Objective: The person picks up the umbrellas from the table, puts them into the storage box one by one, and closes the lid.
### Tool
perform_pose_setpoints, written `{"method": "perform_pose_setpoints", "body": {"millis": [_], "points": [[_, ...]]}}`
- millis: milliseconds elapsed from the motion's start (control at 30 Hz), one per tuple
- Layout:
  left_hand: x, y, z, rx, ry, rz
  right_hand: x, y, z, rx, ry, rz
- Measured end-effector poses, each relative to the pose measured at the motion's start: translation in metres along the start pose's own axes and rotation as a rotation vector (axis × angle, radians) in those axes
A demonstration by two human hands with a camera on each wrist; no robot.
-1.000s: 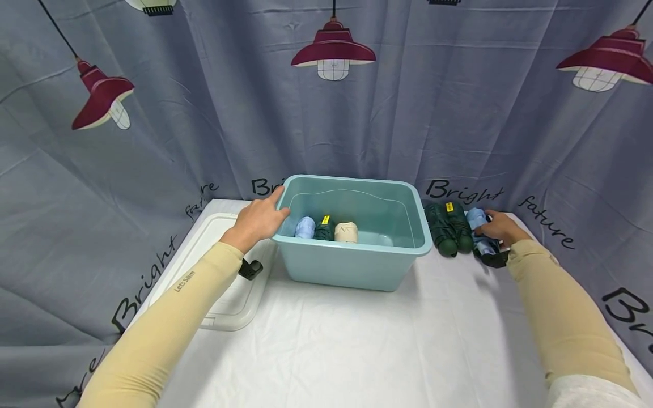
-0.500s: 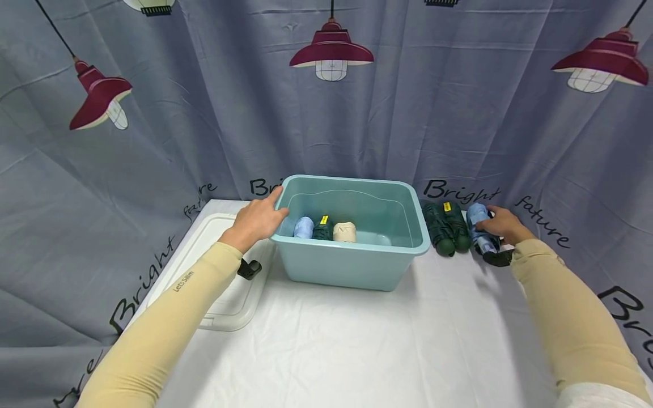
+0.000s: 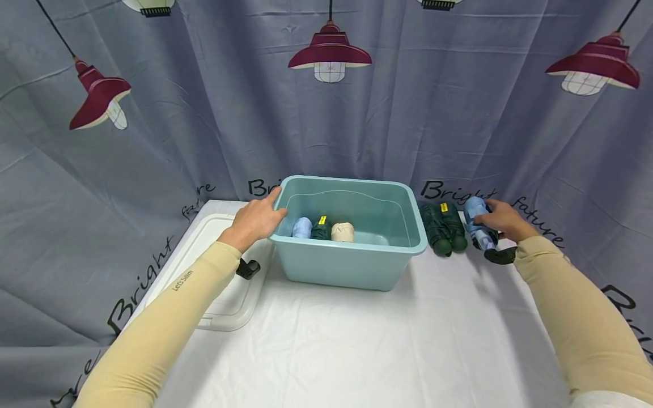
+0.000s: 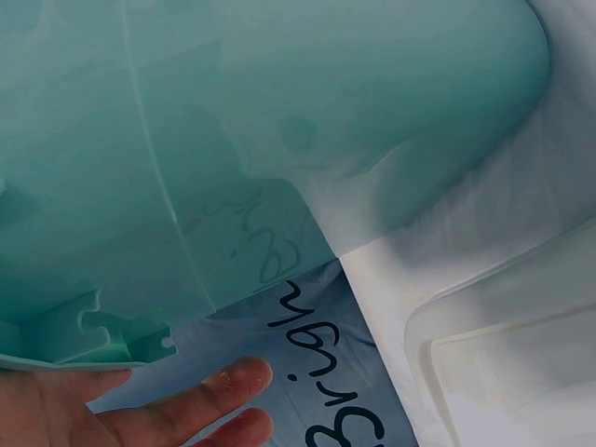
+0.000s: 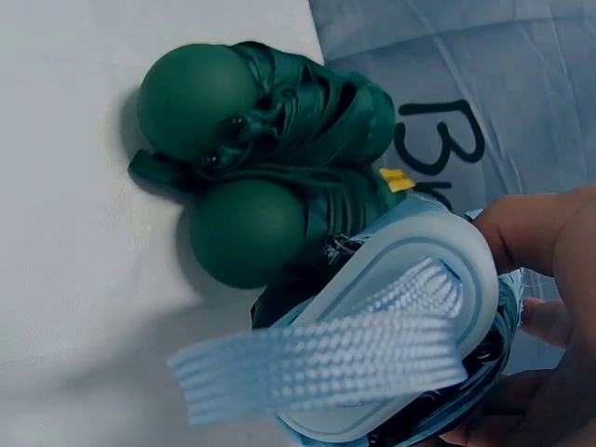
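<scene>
My right hand (image 3: pixel 505 220) grips a folded light-blue umbrella (image 3: pixel 475 218) at the table's far right. In the right wrist view its pale oval handle end and woven wrist strap (image 5: pixel 317 363) face the camera, and my fingers wrap its side. Close beside it lie two folded dark-green umbrellas (image 5: pixel 247 233), their round handle ends toward me. My left hand (image 3: pixel 257 220) rests at the left rim of a teal plastic bin (image 3: pixel 347 266). In the left wrist view, its straight fingers (image 4: pixel 214 391) extend outside the rim. Inside the bin are a blue roll (image 3: pixel 302 228), a green one (image 3: pixel 321 229) and a beige one (image 3: pixel 343 232).
A white bin lid (image 3: pixel 232 309) lies flat left of the bin, partly under my left forearm. A white cloth (image 3: pixel 347 345) covers the table. Behind hangs a grey-blue curtain (image 3: pixel 229 113) printed with lamps and lettering.
My right hand has taken hold of the light-blue umbrella, raising it slightly and drawing it a little away from the green ones. The left hand keeps its place at the bin.
</scene>
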State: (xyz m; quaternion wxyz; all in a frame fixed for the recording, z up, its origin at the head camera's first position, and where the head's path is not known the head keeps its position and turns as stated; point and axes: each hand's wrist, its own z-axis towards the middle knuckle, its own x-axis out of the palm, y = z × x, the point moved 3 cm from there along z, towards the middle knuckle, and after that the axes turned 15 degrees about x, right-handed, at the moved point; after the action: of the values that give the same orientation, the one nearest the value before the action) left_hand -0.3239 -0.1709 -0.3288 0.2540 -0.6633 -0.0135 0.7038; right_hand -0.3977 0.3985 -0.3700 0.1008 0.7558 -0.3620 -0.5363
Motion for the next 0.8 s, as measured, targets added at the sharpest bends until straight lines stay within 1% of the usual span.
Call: {"method": "perform_pose_setpoints", "body": {"millis": [200, 333, 467, 800], "points": [[0.000, 0.000, 0.000, 0.004, 0.003, -0.002, -0.002, 0.009, -0.007, -0.008, -0.009, -0.004], [0.000, 0.000, 0.000, 0.003, 0.005, -0.005, -0.004, 0.015, -0.013, -0.031, -0.007, -0.009], [-0.001, -0.001, 0.001, 0.001, 0.016, -0.003, -0.006, 0.023, -0.022, -0.054, 0.004, -0.004], [0.000, -0.001, 0.000, 0.000, 0.016, -0.001, -0.009, 0.049, -0.046, -0.100, -0.019, -0.029]]}}
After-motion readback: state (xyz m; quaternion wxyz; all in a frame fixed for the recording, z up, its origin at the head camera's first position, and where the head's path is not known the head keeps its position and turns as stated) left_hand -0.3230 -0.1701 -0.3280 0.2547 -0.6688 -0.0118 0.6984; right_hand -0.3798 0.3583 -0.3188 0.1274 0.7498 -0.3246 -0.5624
